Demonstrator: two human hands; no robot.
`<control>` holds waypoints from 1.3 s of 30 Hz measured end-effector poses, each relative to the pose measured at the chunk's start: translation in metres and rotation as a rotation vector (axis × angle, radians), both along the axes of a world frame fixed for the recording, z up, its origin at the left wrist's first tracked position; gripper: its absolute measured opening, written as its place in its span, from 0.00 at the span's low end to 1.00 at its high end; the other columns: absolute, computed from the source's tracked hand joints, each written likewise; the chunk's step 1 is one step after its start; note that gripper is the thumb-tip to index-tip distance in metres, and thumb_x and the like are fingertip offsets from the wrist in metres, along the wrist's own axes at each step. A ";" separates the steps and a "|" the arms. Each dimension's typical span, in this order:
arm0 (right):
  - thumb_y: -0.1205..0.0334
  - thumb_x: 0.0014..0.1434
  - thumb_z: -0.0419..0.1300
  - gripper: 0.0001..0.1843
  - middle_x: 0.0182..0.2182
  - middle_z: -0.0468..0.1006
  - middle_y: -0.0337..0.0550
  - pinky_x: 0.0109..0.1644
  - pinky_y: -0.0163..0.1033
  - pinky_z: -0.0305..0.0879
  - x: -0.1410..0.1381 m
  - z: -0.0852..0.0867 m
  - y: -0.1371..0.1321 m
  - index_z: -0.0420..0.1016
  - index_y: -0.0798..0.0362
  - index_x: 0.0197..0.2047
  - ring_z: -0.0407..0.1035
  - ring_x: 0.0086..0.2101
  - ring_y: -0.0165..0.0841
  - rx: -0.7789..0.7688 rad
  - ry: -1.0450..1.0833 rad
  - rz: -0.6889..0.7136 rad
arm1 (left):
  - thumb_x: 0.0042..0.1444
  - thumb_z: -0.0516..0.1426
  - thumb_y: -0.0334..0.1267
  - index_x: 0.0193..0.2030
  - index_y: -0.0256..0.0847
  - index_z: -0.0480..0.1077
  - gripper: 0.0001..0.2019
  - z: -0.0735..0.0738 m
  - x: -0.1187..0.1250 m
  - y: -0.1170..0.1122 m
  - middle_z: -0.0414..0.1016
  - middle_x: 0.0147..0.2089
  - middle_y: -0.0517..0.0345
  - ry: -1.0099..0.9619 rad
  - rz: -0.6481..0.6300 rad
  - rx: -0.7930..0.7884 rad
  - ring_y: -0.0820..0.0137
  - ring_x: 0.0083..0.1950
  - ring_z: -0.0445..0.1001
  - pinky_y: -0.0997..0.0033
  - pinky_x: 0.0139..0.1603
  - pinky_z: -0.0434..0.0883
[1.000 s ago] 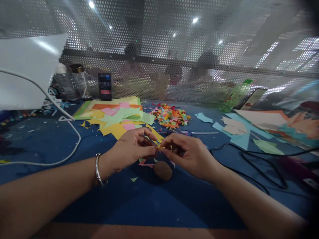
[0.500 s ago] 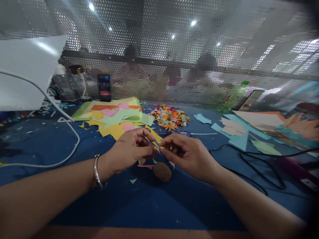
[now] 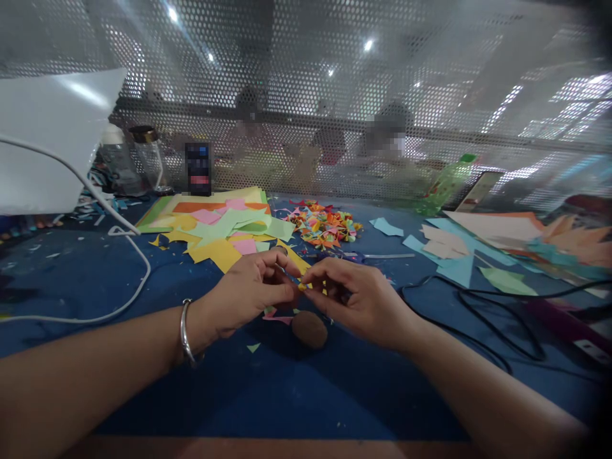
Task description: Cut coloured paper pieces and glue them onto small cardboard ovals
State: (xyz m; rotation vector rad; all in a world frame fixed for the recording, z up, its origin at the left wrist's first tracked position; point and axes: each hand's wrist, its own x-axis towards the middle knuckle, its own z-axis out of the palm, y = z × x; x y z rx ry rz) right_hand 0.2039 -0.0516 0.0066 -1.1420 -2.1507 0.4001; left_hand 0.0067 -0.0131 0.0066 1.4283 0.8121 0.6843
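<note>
Yellow, apparently paper, was the small piece [image 3: 302, 287] at the fingertips, head view; it sat between the two hands, above the blue tabletop [image 3: 215, 401]. Right hand [image 3: 358, 296]: thumb and index fingertips drawn close together, pinching the small piece. Left hand [image 3: 258, 284]: fingers curled, thumb and index tips a narrow gap apart, just beside the same piece; whether they gripped it could not be told. A silver bracelet [image 3: 185, 331] circled the left wrist. Just below the fingertips lay a brown rounded object [image 3: 310, 329], with a pink scrap [image 3: 278, 320] beside it and a green scrap [image 3: 253, 348] nearer the wearer. Beyond the hands, a heap of small multicoloured pieces [image 3: 325, 224] lay right of overlapping paper sheets [image 3: 215, 233]. Black cable [image 3: 478, 299] looped at the right; a green-capped bottle [image 3: 442, 185] stood tilted near the perforated screen [image 3: 296, 64].
</note>
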 end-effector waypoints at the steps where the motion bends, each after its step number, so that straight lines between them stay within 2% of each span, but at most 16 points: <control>1: 0.65 0.62 0.58 0.04 0.30 0.75 0.38 0.26 0.29 0.60 0.000 0.000 0.000 0.75 0.54 0.39 0.64 0.24 0.24 0.001 0.000 0.003 | 0.47 0.63 0.33 0.39 0.38 0.68 0.12 0.000 0.000 0.000 0.74 0.27 0.62 0.002 -0.006 -0.008 0.77 0.26 0.68 0.76 0.26 0.62; 9: 0.65 0.62 0.57 0.05 0.30 0.75 0.39 0.28 0.31 0.61 0.001 0.002 -0.002 0.75 0.53 0.38 0.64 0.25 0.25 -0.045 0.001 0.007 | 0.46 0.64 0.35 0.37 0.38 0.68 0.12 0.003 0.001 0.000 0.76 0.31 0.59 0.027 -0.008 0.047 0.73 0.30 0.73 0.75 0.28 0.65; 12: 0.64 0.62 0.58 0.05 0.29 0.75 0.39 0.27 0.31 0.60 0.001 0.004 -0.002 0.75 0.53 0.38 0.64 0.24 0.25 -0.062 -0.008 0.005 | 0.47 0.63 0.34 0.37 0.39 0.68 0.11 0.002 0.002 0.000 0.76 0.30 0.60 0.047 -0.007 0.087 0.74 0.28 0.72 0.75 0.28 0.64; 17: 0.65 0.61 0.58 0.04 0.28 0.74 0.38 0.27 0.31 0.58 0.002 0.003 -0.001 0.75 0.53 0.36 0.63 0.24 0.25 -0.077 -0.016 -0.014 | 0.51 0.61 0.36 0.42 0.39 0.69 0.11 0.000 -0.002 0.006 0.77 0.31 0.59 0.122 -0.059 0.175 0.73 0.28 0.72 0.73 0.28 0.67; 21: 0.64 0.61 0.59 0.04 0.26 0.73 0.36 0.28 0.31 0.58 0.005 0.000 0.003 0.74 0.53 0.36 0.62 0.24 0.25 -0.117 -0.063 -0.034 | 0.55 0.59 0.37 0.41 0.40 0.73 0.08 0.004 -0.013 0.015 0.78 0.35 0.57 0.346 -0.076 0.468 0.70 0.34 0.75 0.71 0.35 0.69; 23: 0.66 0.60 0.59 0.04 0.26 0.74 0.36 0.28 0.31 0.57 0.006 -0.002 0.006 0.75 0.54 0.36 0.62 0.23 0.26 -0.153 -0.111 -0.051 | 0.55 0.59 0.39 0.38 0.41 0.75 0.06 0.009 -0.018 0.017 0.77 0.34 0.58 0.505 -0.074 0.592 0.69 0.33 0.73 0.71 0.34 0.66; 26: 0.69 0.59 0.58 0.05 0.28 0.76 0.37 0.28 0.31 0.57 0.008 -0.004 0.010 0.76 0.54 0.37 0.64 0.24 0.26 -0.209 -0.203 -0.066 | 0.53 0.60 0.41 0.36 0.43 0.76 0.06 0.016 -0.023 0.016 0.77 0.33 0.58 0.710 -0.120 0.634 0.68 0.33 0.72 0.71 0.32 0.63; 29: 0.70 0.58 0.59 0.06 0.28 0.76 0.38 0.29 0.32 0.57 0.008 -0.007 0.013 0.76 0.54 0.37 0.65 0.25 0.27 -0.241 -0.279 -0.077 | 0.52 0.60 0.43 0.36 0.43 0.77 0.08 0.019 -0.025 0.014 0.77 0.35 0.56 0.815 -0.163 0.630 0.66 0.35 0.72 0.71 0.32 0.62; 33: 0.69 0.58 0.59 0.05 0.28 0.77 0.39 0.29 0.32 0.57 0.010 -0.011 0.015 0.76 0.54 0.37 0.67 0.26 0.29 -0.246 -0.325 -0.087 | 0.52 0.59 0.43 0.38 0.43 0.78 0.10 0.015 -0.027 0.015 0.77 0.37 0.54 0.826 -0.186 0.629 0.66 0.36 0.73 0.71 0.33 0.62; 39: 0.70 0.57 0.59 0.07 0.26 0.77 0.38 0.29 0.33 0.57 0.011 -0.008 0.014 0.77 0.52 0.38 0.68 0.25 0.29 -0.257 -0.313 -0.096 | 0.53 0.58 0.38 0.29 0.42 0.78 0.07 0.010 -0.027 0.017 0.76 0.29 0.56 0.753 -0.134 0.781 0.68 0.32 0.70 0.71 0.32 0.60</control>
